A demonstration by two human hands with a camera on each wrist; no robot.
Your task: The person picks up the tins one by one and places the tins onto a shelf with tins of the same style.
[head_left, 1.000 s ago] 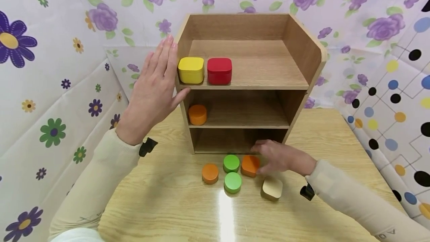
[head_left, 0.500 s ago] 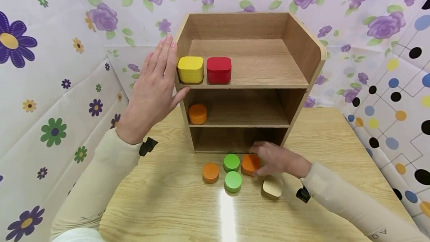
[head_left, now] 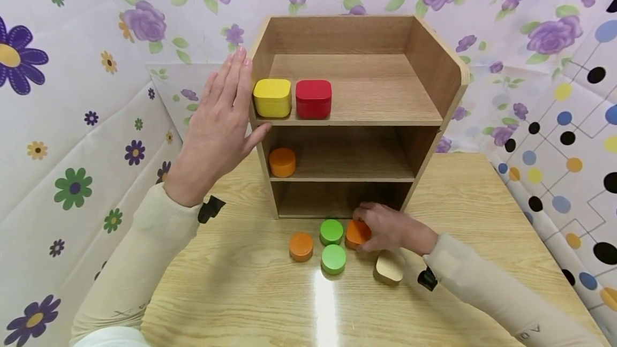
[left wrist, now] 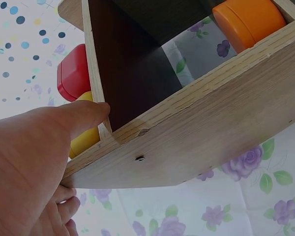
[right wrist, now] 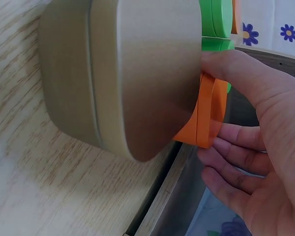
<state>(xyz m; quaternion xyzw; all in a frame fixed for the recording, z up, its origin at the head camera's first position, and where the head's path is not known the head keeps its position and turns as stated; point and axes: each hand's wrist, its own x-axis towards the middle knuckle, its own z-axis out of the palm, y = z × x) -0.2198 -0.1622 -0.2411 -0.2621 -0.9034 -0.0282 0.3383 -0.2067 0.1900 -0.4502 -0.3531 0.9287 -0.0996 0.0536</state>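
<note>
My left hand (head_left: 217,117) lies with straight fingers along the left side of a small wooden shelf (head_left: 385,122), thumb touching its front edge. In the left wrist view that thumb tip rests on the shelf board's edge. My right hand (head_left: 390,226) pinches an orange rounded-square box (head_left: 356,233) on the table before the shelf, thumb on the near side and fingers on the far side. In the right wrist view the orange box (right wrist: 209,115) sits between thumb and fingers, partly hidden by a beige rounded-square box (right wrist: 157,73).
A yellow box (head_left: 272,98) and a red box (head_left: 314,99) stand on the top shelf. An orange round box (head_left: 282,163) stands on the middle level. Two green round boxes (head_left: 331,232) and another orange round box (head_left: 301,247) rest on the wooden table (head_left: 250,293).
My right hand has moved slightly left and its thumb and fingers have closed in on the orange rounded-square box. The left hand stays against the shelf.
</note>
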